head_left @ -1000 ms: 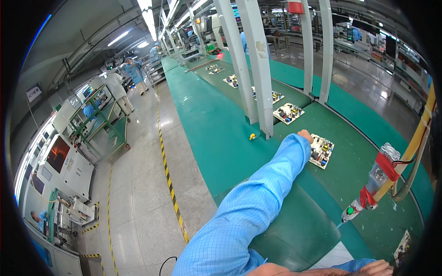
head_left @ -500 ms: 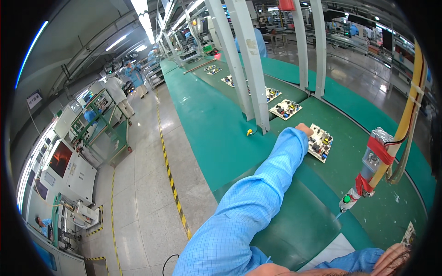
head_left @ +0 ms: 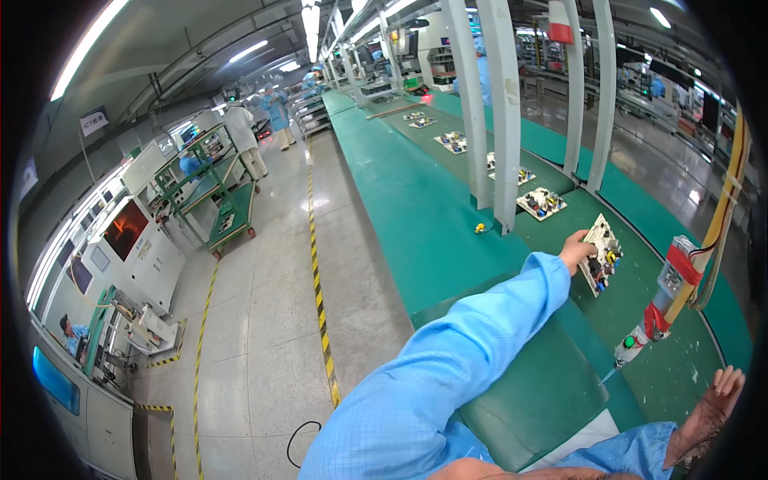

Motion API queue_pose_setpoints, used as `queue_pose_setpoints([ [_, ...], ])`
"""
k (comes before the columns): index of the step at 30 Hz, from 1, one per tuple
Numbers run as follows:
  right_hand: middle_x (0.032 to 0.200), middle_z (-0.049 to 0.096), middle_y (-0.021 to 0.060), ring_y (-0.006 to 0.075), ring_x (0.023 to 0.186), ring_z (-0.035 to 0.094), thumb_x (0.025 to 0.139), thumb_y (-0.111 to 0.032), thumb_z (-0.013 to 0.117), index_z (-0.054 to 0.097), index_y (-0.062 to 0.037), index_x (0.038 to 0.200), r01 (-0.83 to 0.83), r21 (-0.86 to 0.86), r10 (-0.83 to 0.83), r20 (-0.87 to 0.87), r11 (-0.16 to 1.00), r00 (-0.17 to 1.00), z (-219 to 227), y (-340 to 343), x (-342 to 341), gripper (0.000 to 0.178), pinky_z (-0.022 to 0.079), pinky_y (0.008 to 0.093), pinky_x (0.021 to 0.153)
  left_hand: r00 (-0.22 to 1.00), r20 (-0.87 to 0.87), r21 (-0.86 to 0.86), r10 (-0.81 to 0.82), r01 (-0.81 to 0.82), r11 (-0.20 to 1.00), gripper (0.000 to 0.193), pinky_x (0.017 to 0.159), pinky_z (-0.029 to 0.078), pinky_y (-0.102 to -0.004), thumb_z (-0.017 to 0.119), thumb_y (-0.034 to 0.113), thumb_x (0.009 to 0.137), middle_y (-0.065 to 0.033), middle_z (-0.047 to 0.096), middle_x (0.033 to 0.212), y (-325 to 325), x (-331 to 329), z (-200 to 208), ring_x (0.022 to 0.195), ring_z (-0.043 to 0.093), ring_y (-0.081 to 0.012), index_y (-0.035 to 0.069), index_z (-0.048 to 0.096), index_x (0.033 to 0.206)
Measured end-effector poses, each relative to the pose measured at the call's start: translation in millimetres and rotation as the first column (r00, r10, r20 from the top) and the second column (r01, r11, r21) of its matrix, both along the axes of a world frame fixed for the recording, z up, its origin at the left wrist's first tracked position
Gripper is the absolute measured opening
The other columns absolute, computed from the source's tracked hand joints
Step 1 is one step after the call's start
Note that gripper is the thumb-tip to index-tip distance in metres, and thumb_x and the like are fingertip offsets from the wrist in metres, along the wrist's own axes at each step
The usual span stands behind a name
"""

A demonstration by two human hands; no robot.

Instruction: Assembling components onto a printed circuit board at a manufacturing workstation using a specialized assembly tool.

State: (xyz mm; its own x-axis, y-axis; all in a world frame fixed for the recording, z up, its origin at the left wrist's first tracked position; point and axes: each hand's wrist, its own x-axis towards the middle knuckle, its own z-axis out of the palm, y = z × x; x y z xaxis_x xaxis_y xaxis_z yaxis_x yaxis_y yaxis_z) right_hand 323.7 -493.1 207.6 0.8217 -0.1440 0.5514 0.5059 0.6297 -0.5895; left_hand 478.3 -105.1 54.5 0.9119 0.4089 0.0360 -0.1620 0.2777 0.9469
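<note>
My left hand (head_left: 575, 250), at the end of a blue sleeve, grips the left edge of a cream circuit board (head_left: 602, 258) crowded with electronic parts. The board is tilted over the dark green belt (head_left: 684, 344). Close beyond it, another circuit board (head_left: 542, 203) lies flat. My right hand (head_left: 710, 414) is at the lower right rim, fingers stretched upward and apparently holding nothing. Between the two hands hangs a dispenser with a green button (head_left: 630, 342), fixed with red tape to a yellow pole, its thin tip pointing down.
Several more circuit boards (head_left: 452, 142) lie farther along the belt. Grey posts (head_left: 504, 120) rise from the green bench (head_left: 400, 208); a small yellow object (head_left: 480, 229) sits by their foot. A white sheet (head_left: 588, 436) lies near me. A green cart (head_left: 232, 224) stands across the aisle.
My left hand has lifted the near board's left side, tilting it. My right hand has risen at the right rim, and the board beside it is out of view. The view has swung left.
</note>
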Motion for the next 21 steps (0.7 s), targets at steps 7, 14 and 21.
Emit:
queue_pose_setpoints([
  [7,0.078,0.029,0.0007,0.0142,0.074,0.032,0.097,-0.015,0.041,0.05,0.0023,0.102,-0.228,-0.224,0.304,0.405,0.947,0.862,2.7,-15.9,-11.5,0.02,0.03,0.028,0.071,0.921,0.094,-0.348,-0.378,0.386,0.854,0.053,0.098,0.048,-0.0412,0.057,-0.008,0.082,-0.0146,0.056,0.123,15.7,-192.7,40.4,0.112,0.058,-0.0277,-0.001,0.042,0.133],
  [14,0.084,0.054,0.009,0.0172,0.075,0.051,0.099,-0.02,0.044,0.055,0.0028,0.099,0.179,-0.301,-0.042,0.411,0.937,0.911,18.0,22.9,-48.0,0.025,0.043,0.0305,0.072,0.91,-0.116,-0.322,-0.397,0.344,0.882,0.053,0.102,0.045,-0.0418,0.06,0.002,0.087,-0.0167,0.053,0.129,44.0,-297.2,6.7,0.118,0.055,-0.0284,-0.005,0.038,0.135],
  [21,0.099,0.058,0.0132,0.0211,0.091,0.054,0.097,-0.032,0.047,0.056,0.0016,0.114,0.197,-0.287,-0.048,0.452,0.937,0.891,2.1,-31.1,-40.7,0.038,0.043,0.0327,0.081,0.959,0.155,-0.617,-0.236,0.281,0.735,0.064,0.115,0.021,-0.0499,0.043,0.042,0.098,-0.0197,0.036,0.147,8.0,-311.7,-39.2,0.136,0.034,-0.0345,-0.003,0.031,0.142],
])
